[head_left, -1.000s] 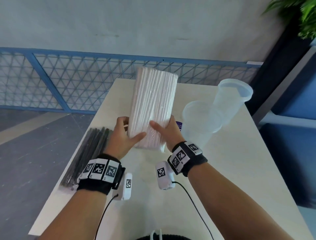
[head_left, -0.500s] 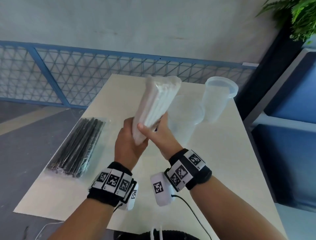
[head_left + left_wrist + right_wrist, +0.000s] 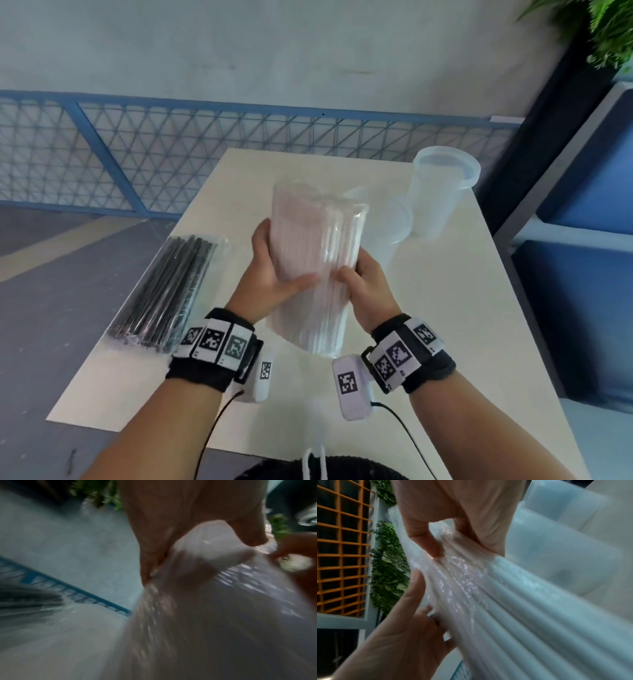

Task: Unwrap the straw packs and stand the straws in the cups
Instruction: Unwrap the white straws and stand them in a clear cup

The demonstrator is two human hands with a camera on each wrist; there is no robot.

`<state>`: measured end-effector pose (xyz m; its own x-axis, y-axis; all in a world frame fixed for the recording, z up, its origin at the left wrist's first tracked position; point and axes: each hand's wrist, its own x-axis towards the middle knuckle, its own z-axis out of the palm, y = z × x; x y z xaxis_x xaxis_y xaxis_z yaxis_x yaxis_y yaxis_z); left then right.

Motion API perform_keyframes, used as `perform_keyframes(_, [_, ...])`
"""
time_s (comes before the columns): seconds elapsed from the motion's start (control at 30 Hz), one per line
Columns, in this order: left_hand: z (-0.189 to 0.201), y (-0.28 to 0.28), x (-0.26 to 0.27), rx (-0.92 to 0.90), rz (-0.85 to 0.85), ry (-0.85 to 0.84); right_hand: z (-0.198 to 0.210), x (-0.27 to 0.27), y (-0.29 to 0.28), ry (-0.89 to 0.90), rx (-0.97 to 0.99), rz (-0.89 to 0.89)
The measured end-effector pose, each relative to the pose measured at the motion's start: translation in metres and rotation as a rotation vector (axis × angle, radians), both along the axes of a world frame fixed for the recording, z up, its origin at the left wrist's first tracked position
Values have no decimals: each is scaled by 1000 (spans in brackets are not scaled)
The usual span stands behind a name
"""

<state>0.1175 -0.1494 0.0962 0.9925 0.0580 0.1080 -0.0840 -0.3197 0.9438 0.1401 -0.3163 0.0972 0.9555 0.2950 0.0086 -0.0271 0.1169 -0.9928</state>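
A pack of white straws [image 3: 315,260] in clear plastic wrap is held upright above the table [image 3: 445,308], between both hands. My left hand [image 3: 274,270] grips its left side with the thumb across the front. My right hand [image 3: 363,284] grips the right side, thumb on the wrap. Both wrist views show the white straw pack [image 3: 214,615] [image 3: 513,608] close up and blurred, with fingers [image 3: 426,540] curled on the film. Two clear plastic cups stand behind the pack: a near cup [image 3: 390,233] partly hidden by it and a far cup [image 3: 442,192].
A wrapped pack of black straws [image 3: 168,291] lies near the table's left edge. A blue mesh fence [image 3: 171,154] runs behind the table. A blue seat [image 3: 589,274] stands at the right, with a plant [image 3: 606,31] at the top right.
The white straw pack has turned from leaning right to nearly upright and has come closer to me. My hands now grip it at mid-height rather than at its lower end.
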Motion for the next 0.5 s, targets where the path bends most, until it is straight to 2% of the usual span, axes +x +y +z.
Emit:
perform_keyframes(0.17, [1, 37, 19, -325, -99, 228, -10, -2, 5, 133, 11, 45])
perform_keyframes(0.23, [-3, 37, 23, -362, -137, 274, -13, -1, 5, 175, -15, 44])
perform_keyframes(0.3, [-4, 33, 26, -334, -133, 267, -14, 1, 2, 142, -81, 23])
perform_keyframes(0.37, [-1, 28, 27, -264, -102, 247, -13, 3, -5, 34, -178, -39])
perform_keyframes(0.5, [8, 19, 32, -89, -5, 181, 2, 4, -15, -181, -239, -384])
